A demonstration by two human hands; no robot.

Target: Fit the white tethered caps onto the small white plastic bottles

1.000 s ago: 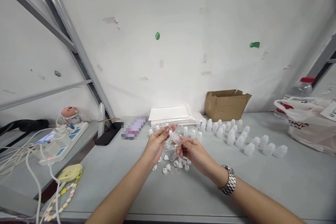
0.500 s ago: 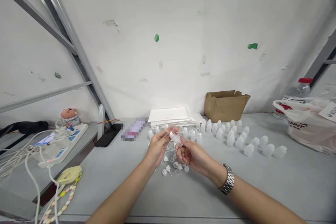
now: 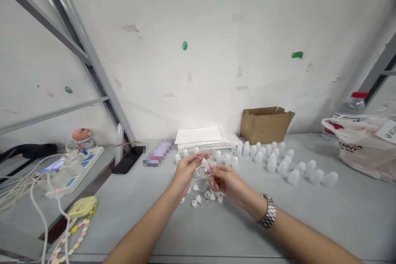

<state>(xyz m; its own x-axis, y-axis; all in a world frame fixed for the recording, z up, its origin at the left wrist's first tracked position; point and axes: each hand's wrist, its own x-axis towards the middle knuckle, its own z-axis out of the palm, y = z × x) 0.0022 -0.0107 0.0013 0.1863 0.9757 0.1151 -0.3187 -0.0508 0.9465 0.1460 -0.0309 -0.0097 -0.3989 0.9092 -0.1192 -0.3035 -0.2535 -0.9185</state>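
Note:
Between my hands, above the middle of the table, is a small translucent plastic bottle [image 3: 206, 164] with a white top, mostly covered by fingers. My left hand [image 3: 186, 174] holds it from the left, thumb and fingertips pinched at its upper end. From the right, the thumb and curled fingers of my right hand [image 3: 228, 178] grip its body. Below them lies a loose pile of white nozzle caps [image 3: 198, 200] with thin loops and tips. Just behind my hands stand several small white bottles [image 3: 218, 156] fitted with looped caps.
To the right stand rows of uncapped translucent bottles [image 3: 282, 167]. A cardboard box [image 3: 262, 126] and a stack of white flat packs [image 3: 199, 136] sit against the wall. A plastic bag [image 3: 361, 152] lies far right. At left are a black phone [image 3: 128, 160] and a power strip [image 3: 77, 173] with cables.
My right hand has turned slightly, and its fingers have shifted along the bottle. Less of the bottle's body shows now. My left fingers have straightened a little.

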